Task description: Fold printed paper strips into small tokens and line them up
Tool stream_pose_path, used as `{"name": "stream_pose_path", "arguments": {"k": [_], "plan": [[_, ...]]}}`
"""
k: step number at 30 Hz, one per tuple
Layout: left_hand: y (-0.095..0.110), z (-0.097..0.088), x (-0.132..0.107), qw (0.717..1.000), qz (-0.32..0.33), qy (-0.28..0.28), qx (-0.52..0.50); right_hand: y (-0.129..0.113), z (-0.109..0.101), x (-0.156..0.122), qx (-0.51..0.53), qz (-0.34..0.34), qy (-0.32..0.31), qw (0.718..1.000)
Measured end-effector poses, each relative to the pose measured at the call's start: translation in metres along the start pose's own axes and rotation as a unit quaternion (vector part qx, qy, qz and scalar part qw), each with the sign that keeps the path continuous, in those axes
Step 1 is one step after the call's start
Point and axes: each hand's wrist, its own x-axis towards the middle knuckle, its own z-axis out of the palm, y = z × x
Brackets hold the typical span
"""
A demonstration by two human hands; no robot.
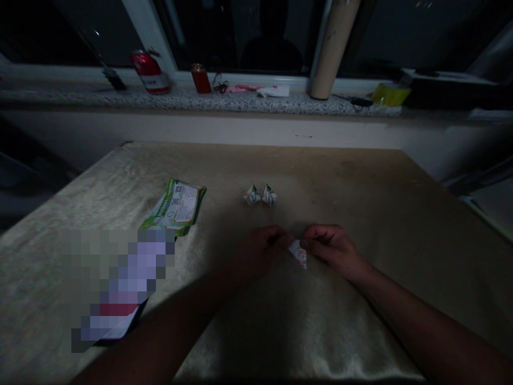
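Note:
Between my two hands is a small folded piece of printed paper [298, 253], white with coloured print, its pointed end hanging down. My left hand [270, 243] pinches its upper left edge, while the thumb and fingers of my right hand [331, 243] close on its upper right. Beyond my hands, two small folded paper shapes [252, 195] with pointed tops stand side by side on the table. To the left lie green and white printed packets [180, 206], overlapping one another.
A pixelated, lit device [120, 326] lies on the table [360, 187] by my left forearm. Along the stone windowsill [248, 102] stand a red can [150, 72], a red jar-like item [201, 78], a cardboard tube [334, 51] and a yellow object [390, 94].

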Motion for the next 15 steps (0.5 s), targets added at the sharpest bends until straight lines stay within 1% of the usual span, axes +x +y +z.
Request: {"name": "stream_pose_path", "arguments": {"k": [3,6,10,15], "plan": [[-0.0019,0.0023,0.0008,0.994,-0.021,-0.001,-0.108,0.0017,0.0001,-0.001,0.001,-0.032,0.054,0.998],[-0.0006,0.0062,0.0003,0.986,-0.024,-0.003,-0.167,0.0032,-0.0002,-0.0023,-0.014,-0.059,0.084,0.995],[0.0027,0.0097,-0.0006,0.981,-0.025,0.027,-0.193,0.0029,0.001,-0.0035,-0.051,-0.086,0.088,0.991],[0.0058,0.0092,-0.0013,0.98,-0.026,0.044,-0.193,0.0013,0.0036,-0.0028,-0.083,-0.12,0.089,0.985]]}}
